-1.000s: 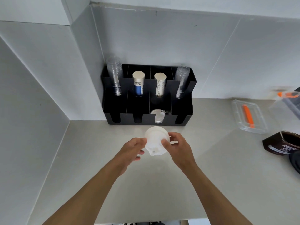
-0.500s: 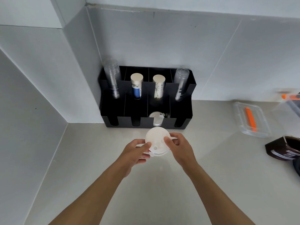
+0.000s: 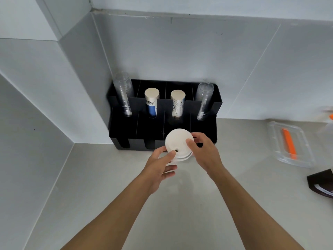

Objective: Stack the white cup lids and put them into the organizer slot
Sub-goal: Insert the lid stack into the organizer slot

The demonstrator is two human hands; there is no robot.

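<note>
A stack of white cup lids (image 3: 177, 144) is held between both hands, just in front of the black organizer (image 3: 213, 123) and over its third front slot from the left. My left hand (image 3: 162, 166) grips the stack's near-left edge with the thumb on top. My right hand (image 3: 205, 152) holds its right side, fingers reaching toward the organizer's front wall. The stack hides the slot behind it, so what lies in that slot cannot be seen.
The organizer's back row holds clear cup stacks (image 3: 124, 96) at both ends and two paper cup stacks (image 3: 151, 103) between them. A clear tray (image 3: 304, 141) with an orange item lies at right, a dark package (image 3: 322, 183) near the right edge. Walls close the left corner.
Both hands have carried the lid stack forward from above the counter to the organizer's front slot. The white lid seen earlier in that slot is now hidden behind the stack.
</note>
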